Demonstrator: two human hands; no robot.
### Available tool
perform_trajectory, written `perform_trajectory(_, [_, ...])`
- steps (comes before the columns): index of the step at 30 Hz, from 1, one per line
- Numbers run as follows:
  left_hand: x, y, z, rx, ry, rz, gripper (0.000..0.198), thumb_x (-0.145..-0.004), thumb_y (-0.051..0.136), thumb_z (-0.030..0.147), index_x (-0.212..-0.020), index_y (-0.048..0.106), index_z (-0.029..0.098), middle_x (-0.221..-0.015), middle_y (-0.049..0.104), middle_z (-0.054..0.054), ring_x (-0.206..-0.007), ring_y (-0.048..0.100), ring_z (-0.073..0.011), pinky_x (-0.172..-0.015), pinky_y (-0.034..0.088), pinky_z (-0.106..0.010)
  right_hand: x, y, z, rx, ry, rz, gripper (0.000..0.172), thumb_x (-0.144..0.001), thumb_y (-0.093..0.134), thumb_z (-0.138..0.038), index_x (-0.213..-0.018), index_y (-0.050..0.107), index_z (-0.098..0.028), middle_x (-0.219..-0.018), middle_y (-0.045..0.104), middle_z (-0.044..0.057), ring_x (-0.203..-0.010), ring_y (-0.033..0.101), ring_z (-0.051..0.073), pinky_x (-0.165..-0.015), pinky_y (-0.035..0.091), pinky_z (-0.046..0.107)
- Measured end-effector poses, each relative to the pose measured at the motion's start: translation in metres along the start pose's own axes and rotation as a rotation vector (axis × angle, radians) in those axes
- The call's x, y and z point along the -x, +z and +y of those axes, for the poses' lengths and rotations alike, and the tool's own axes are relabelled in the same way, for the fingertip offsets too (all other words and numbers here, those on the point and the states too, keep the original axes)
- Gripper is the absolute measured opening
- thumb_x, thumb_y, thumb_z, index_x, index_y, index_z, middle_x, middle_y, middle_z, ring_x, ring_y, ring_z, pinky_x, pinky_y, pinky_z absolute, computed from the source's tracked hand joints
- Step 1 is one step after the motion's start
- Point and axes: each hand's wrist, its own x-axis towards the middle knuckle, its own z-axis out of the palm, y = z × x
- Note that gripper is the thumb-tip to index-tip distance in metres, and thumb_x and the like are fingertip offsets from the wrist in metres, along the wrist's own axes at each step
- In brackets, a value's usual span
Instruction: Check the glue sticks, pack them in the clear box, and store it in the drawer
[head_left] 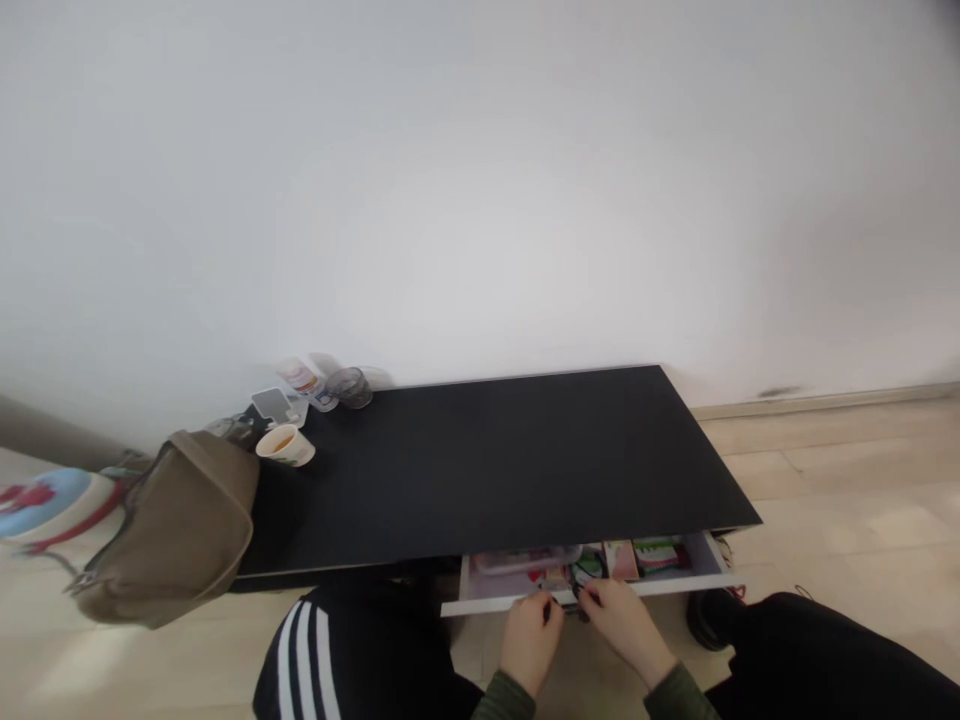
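A shallow white drawer (510, 604) stands pulled out from under a black tabletop (480, 470), right in front of me. My left hand (531, 640) and my right hand (626, 630) meet at its front lip. Their fingertips pinch a small dark item (577, 598), partly hidden by the fingers. Inside the drawer lie a clear plastic box (525, 560), a pink card (621, 560) and a green patterned packet (656, 556). Other colourful items are jumbled near my fingers, too small to name.
An olive fabric bag (176, 530) hangs over the table's left end. A paper cup of amber drink (285, 447) and clear plastic containers (300, 383) stand behind it. My black trousers with white stripes (300, 665) and a black shoe (712, 620) flank the drawer, above a pale wooden floor (847, 520).
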Motion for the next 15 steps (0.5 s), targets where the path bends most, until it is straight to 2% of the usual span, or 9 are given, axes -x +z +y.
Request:
perform_trajectory(4, [-0.013, -0.008, 0.008, -0.002, 0.065, 0.051, 0.030, -0.088, 0.040, 0.019, -0.084, 0.070, 0.019, -0.085, 0.071, -0.008, -0.084, 0.066, -0.0210, -0.077, 0.041, -0.029, -0.011, -0.004, -0.005, 0.014, 0.010, 0.066, 0.025, -0.090, 0.046, -0.025, -0.081, 0.070, -0.021, -0.084, 0.074, 0.010, -0.085, 0.068, 0.023, -0.072, 0.040, 0.026])
perform_trajectory(8, [-0.023, -0.011, 0.011, -0.013, 0.127, 0.104, 0.030, -0.086, 0.041, 0.018, -0.099, 0.069, 0.018, -0.102, 0.071, -0.009, -0.100, 0.063, -0.0238, -0.088, 0.041, -0.033, -0.022, -0.003, -0.005, -0.074, -0.051, 0.068, 0.023, -0.089, 0.046, -0.022, -0.095, 0.068, -0.021, -0.093, 0.074, 0.009, -0.093, 0.068, 0.024, -0.080, 0.043, 0.028])
perform_trajectory(12, [-0.031, -0.007, 0.006, -0.031, 0.118, 0.113, 0.037, -0.083, 0.044, 0.017, -0.114, 0.064, 0.015, -0.117, 0.066, -0.012, -0.114, 0.057, -0.0262, -0.099, 0.038, -0.037, -0.029, 0.007, -0.003, -0.154, -0.140, 0.106, 0.037, -0.083, 0.048, -0.016, -0.117, 0.062, -0.017, -0.116, 0.068, 0.013, -0.111, 0.062, 0.025, -0.095, 0.042, 0.030])
perform_trajectory(15, [-0.035, -0.003, -0.001, -0.025, 0.087, 0.104, 0.040, -0.083, 0.044, 0.016, -0.118, 0.062, 0.013, -0.120, 0.064, -0.013, -0.118, 0.054, -0.0268, -0.103, 0.035, -0.038, -0.030, 0.015, 0.000, -0.195, -0.153, 0.125, 0.047, -0.078, 0.049, -0.013, -0.124, 0.058, -0.014, -0.126, 0.062, 0.016, -0.118, 0.058, 0.025, -0.101, 0.040, 0.030])
